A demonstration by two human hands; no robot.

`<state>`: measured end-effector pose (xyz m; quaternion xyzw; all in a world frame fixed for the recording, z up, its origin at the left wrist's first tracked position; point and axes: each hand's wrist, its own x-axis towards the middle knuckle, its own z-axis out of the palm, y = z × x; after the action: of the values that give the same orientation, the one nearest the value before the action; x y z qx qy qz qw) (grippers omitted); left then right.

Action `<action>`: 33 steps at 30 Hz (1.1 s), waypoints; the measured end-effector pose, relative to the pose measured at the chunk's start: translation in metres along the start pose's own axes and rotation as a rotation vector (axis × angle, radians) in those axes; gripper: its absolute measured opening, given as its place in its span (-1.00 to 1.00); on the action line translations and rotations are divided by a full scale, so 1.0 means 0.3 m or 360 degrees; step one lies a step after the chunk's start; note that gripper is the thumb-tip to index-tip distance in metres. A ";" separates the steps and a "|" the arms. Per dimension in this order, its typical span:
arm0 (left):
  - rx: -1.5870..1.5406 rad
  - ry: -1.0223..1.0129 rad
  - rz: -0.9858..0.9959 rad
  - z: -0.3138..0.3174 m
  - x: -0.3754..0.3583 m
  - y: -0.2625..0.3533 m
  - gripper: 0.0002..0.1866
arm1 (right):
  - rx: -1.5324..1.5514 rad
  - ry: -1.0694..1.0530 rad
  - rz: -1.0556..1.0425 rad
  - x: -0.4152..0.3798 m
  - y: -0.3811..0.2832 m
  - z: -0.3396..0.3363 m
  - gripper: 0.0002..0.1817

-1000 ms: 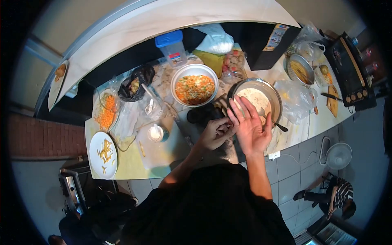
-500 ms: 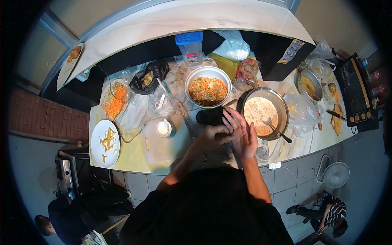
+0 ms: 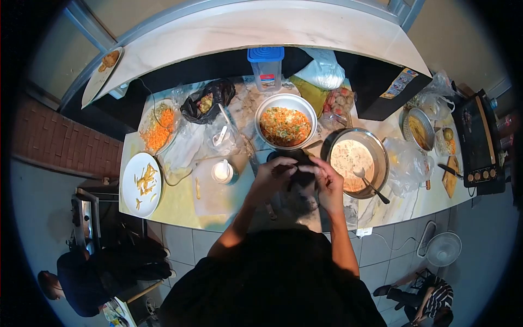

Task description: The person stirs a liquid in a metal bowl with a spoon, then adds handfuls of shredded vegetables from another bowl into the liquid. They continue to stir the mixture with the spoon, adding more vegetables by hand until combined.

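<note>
My left hand is over the counter in front of the white bowl of shredded orange and green vegetables. Its thumb and fingers are curled together; anything between them is too small to tell. Close by on the right, my right hand has its fingers bent in a pinch, their tips pointing at my left hand, and what they may hold cannot be made out. Beyond it stands a steel bowl of creamy mixture with a spoon leaning in it. A dark object lies partly behind my hands.
Left are a plate of yellowish strips, shredded carrot, a black bag and a white-topped jar. Right are plastic bags, a knife and an oven. Two other people are at the lower left and lower right.
My hands were touching, with the right palm showing and its fingers spread. Now they are slightly apart, and the right hand's fingers have bent inward. The view has shifted a little.
</note>
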<state>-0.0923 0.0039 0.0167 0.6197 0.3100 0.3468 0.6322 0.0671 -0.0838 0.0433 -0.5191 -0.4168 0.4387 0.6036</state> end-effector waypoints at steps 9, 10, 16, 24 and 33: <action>0.0066 0.0225 -0.0262 -0.034 0.043 0.056 -0.78 | -0.0735 0.0191 -0.0408 0.057 -0.082 0.034 -0.62; 0.0154 0.0282 -0.0144 -0.032 0.052 0.072 -0.77 | -0.0746 0.0189 -0.0403 0.061 -0.073 0.031 -0.62; 0.0667 0.0369 0.0155 -0.053 0.096 0.044 -0.77 | -0.0415 0.0087 0.0651 0.098 -0.067 0.004 -0.81; 0.1046 0.0402 0.0477 -0.048 0.069 -0.029 -0.78 | -0.1133 0.0037 -0.0296 0.223 -0.110 -0.001 -0.89; 0.0916 0.0423 0.0568 -0.063 0.083 -0.017 -0.84 | -0.1588 -0.0675 -0.0332 0.450 -0.080 0.009 -0.61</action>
<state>-0.0935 0.0351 0.0119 0.7661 0.3614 0.4278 0.3154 0.1029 0.0449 0.0740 -0.5985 -0.7358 0.2208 0.2274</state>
